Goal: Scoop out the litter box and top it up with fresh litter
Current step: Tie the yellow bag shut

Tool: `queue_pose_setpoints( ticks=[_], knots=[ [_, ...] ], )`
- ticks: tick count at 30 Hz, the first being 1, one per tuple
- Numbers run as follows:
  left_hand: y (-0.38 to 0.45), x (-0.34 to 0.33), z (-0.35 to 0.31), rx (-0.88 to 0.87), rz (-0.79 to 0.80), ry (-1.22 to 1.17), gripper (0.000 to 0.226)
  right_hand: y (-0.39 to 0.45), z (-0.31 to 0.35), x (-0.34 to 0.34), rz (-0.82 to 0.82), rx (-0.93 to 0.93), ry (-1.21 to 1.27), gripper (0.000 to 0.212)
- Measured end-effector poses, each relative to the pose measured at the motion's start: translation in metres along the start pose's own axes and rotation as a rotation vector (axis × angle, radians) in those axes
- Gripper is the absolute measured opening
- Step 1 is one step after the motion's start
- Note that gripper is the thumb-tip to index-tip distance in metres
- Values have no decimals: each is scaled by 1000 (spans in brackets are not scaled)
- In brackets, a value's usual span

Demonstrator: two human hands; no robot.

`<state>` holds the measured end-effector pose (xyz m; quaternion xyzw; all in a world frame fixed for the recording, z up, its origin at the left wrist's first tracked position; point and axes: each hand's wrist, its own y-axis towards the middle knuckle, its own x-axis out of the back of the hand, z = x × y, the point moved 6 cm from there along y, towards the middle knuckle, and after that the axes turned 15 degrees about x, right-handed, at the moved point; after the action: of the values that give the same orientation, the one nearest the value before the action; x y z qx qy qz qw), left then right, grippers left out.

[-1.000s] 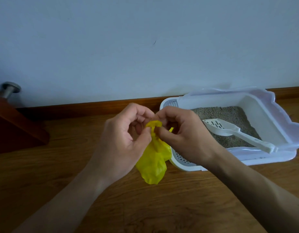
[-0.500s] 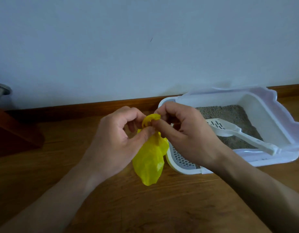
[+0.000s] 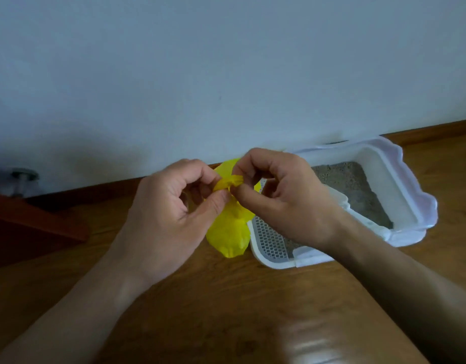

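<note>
A small yellow plastic bag (image 3: 230,232) hangs between my hands above the wooden floor, its bulging bottom just left of the litter box. My left hand (image 3: 171,219) pinches the bag's twisted neck with thumb and fingers. My right hand (image 3: 281,198) pinches the yellow strip at the top of the neck. The white litter box (image 3: 407,195) stands on the floor against the wall at the right, with grey litter (image 3: 357,190) inside and a perforated grey step (image 3: 271,243) at its near left end. My right hand hides most of the white scoop (image 3: 342,199).
A white wall (image 3: 226,74) with a brown wooden skirting board runs across the back. A dark reddish-brown piece of furniture (image 3: 29,222) and a metal knob (image 3: 23,177) sit at the far left. Wooden floor (image 3: 226,311) fills the foreground.
Both hands have kept working the bag's neck; a yellow loop now stands up behind my fingers. The view has shifted, so the litter box sits further right and the scoop is mostly hidden.
</note>
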<state>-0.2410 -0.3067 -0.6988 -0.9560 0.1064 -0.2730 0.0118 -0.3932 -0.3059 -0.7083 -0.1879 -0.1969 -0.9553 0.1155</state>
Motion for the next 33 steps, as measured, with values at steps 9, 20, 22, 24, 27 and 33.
queue_pose_setpoints(
  ticks=[9, 20, 22, 24, 27, 33],
  knots=[
    [-46, 146, -240, -33, -38, 157, 5, 74, 261, 113, 73, 30, -258, 7],
    [-135, 313, -525, -88, -147, 492, 6, 153, 578, 209, 364, 196, -533, 25],
    [-156, 327, -548, -55, -196, 517, 7, 152, 607, 215, 394, 247, -511, 33],
    [-176, 339, -564, -6, -264, 518, 7, 151, 629, 219, 433, 318, -507, 37],
    [-207, 352, -579, 67, -363, 503, 9, 149, 662, 218, 515, 435, -528, 30],
    [-292, 382, -599, 214, -597, 468, 13, 144, 743, 187, 656, 678, -489, 17]
  ],
)
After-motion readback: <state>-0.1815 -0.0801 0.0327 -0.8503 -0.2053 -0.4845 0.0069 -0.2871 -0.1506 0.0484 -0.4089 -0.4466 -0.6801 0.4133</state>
